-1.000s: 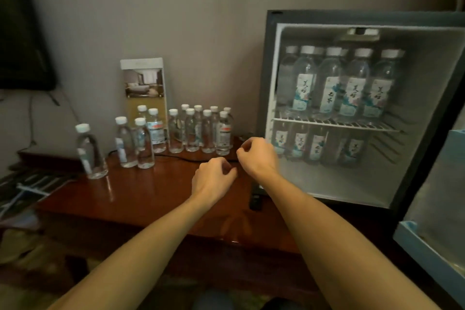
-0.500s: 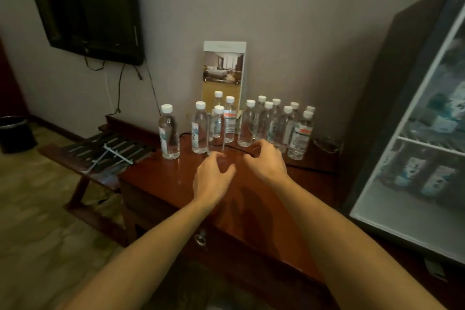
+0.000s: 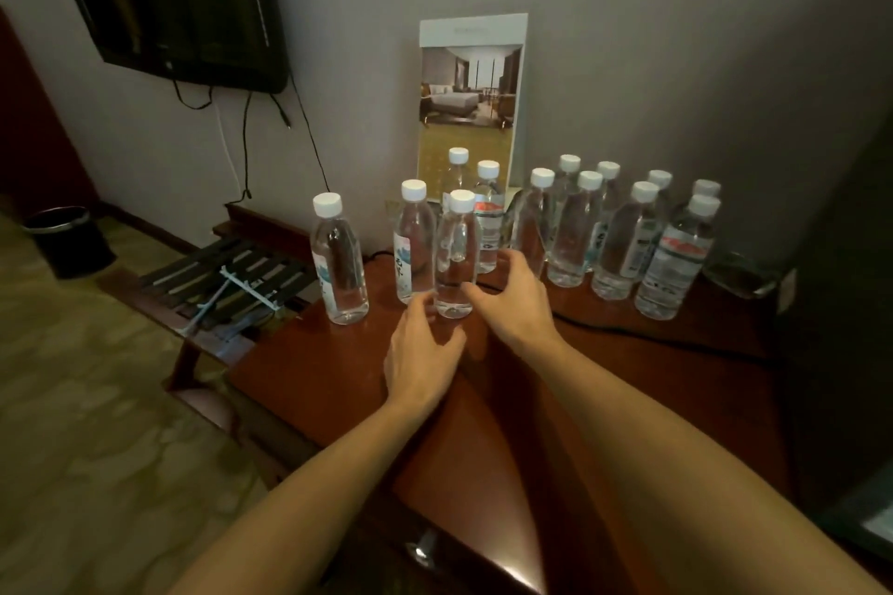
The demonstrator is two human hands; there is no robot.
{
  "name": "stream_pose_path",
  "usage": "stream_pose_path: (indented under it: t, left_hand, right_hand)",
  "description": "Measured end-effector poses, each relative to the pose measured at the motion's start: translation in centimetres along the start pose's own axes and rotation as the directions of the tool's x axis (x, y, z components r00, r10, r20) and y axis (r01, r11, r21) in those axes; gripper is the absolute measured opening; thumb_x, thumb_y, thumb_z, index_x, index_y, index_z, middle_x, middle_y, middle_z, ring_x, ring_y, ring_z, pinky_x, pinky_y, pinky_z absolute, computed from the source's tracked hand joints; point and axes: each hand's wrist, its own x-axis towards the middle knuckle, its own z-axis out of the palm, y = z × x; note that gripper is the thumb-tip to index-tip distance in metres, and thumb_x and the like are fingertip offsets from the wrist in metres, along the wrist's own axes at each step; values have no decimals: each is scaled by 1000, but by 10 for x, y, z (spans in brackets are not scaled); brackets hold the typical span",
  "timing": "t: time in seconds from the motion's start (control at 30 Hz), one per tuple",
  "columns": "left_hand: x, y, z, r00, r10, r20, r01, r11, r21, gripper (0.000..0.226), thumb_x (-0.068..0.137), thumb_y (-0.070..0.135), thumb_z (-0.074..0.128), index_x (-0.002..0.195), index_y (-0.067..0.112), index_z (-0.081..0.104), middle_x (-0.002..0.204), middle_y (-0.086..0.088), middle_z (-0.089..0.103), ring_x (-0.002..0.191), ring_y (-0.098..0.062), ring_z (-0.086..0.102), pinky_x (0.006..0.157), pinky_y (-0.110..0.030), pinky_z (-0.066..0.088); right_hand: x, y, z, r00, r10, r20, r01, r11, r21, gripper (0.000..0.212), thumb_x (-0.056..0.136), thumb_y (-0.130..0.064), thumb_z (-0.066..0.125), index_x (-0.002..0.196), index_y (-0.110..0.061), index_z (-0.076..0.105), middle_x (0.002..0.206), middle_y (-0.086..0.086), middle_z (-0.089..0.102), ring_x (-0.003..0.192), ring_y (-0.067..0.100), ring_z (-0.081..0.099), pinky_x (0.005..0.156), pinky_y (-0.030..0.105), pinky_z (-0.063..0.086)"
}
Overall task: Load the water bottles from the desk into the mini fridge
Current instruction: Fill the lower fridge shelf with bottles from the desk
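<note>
Water bottles (image 3: 623, 237) stand upright and capped in a close cluster across the middle of the frame, on the desk (image 3: 338, 367). None is in the mini fridge (image 3: 841, 304), whose dark side fills the right edge. The front bottle (image 3: 455, 256) stands just left of centre, nearest the hands, with neighbours just beside and behind it.

Risk, as judged: the bottles are tall, narrow and crowded. A sideways knock while closing on the front bottle could topple it into its neighbours. Those at the left stand near the desk's edge, so a fall to the floor is possible. A black cable (image 3: 628, 329) runs along the desk in front of the right-hand group; if snagged, it could upset several.

Left hand (image 3: 423, 348): fingers loosely spread, tips at the foot of the front bottle; contact cannot be confirmed. Right hand (image 3: 512, 300): fingers spread, reaching to the bottle's lower right side; contact likewise unconfirmed. Neither hand grips anything.
</note>
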Motion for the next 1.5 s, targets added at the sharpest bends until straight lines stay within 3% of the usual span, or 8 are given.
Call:
stream_pose_path:
  t: [0.13, 0.33, 0.53, 0.8, 0.97, 1.07, 1.2, 1.5]
  left_hand:
    - [10, -2, 9, 1000, 1, 9, -1, 1000, 29, 55, 90, 40, 70, 140, 34, 48, 136, 11, 62, 124, -13, 61, 98, -44, 53]
    - [9, -5, 8, 999, 11, 33, -11, 1000, 0, 57, 89, 43, 70, 140, 36, 48, 135, 12, 63, 123, -11, 61, 98, -44, 54]
    - [-4, 3, -2, 998, 12, 61, -12, 1000, -4, 60, 86, 37, 74, 141, 31, 49, 133, 5, 62, 123, -16, 61, 101, -43, 53]
    - [-53, 34, -27, 982, -27, 185, 26, 1000, 6, 77, 73, 58, 72, 142, 38, 45, 124, 4, 69, 116, -25, 66, 93, -42, 54]
    - [-90, 55, -43, 976, 20, 219, -10, 999, -47, 59, 68, 68, 74, 119, 46, 54, 109, 16, 72, 106, -16, 69, 92, -45, 57]
    - [-114, 71, -45, 956, 89, 278, -40, 983, -179, 43, 74, 53, 86, 103, 45, 55, 103, 21, 70, 101, -3, 68, 83, -27, 57]
    - [-143, 98, -39, 924, 194, 329, -100, 954, -282, 56, 72, 49, 90, 119, 43, 61, 116, 14, 74, 104, 0, 70, 92, -33, 60]
    - [-236, 166, 4, 904, 334, 265, -229, 904, -360, 54, 71, 62, 86, 114, 38, 62, 95, 20, 75, 90, 4, 71, 84, -38, 62]
  right_hand:
    - [21, -2, 19, 999, -6, 46, -1, 992, 129, 84, 76, -60, 80, 144, -23, 47, 131, -4, 67, 120, 17, 63, 99, 42, 54]
    - [32, -6, 34, 1000, -9, 20, 4, 979, 204, 44, 76, -47, 83, 108, -28, 61, 98, -9, 72, 93, 14, 70, 88, 44, 59]
    - [4, -7, 11, 999, -38, 16, 35, 990, 139, 37, 79, -39, 85, 105, -24, 63, 96, -8, 71, 92, 15, 68, 83, 38, 58]
    - [-73, -21, -47, 964, -128, 235, 101, 987, 124, 47, 72, -27, 89, 114, -29, 67, 104, -12, 74, 96, 8, 70, 89, 32, 59]
    - [-118, -26, -84, 969, -121, 215, 75, 975, 211, 44, 63, -33, 90, 103, -29, 73, 94, -13, 77, 88, 4, 73, 82, 33, 62]
    - [-143, -29, -115, 967, -125, 221, 61, 960, 275, 40, 74, -25, 91, 110, -24, 73, 97, -10, 78, 87, 4, 74, 76, 23, 60]
    - [-175, -26, -157, 974, -123, 190, 56, 945, 324, 45, 75, -21, 90, 115, -26, 68, 106, -7, 76, 98, 9, 72, 84, 26, 59]
    - [-251, 9, -255, 998, -54, 36, 40, 946, 321, 49, 76, -24, 88, 121, -26, 68, 109, -8, 75, 106, 10, 70, 94, 35, 58]
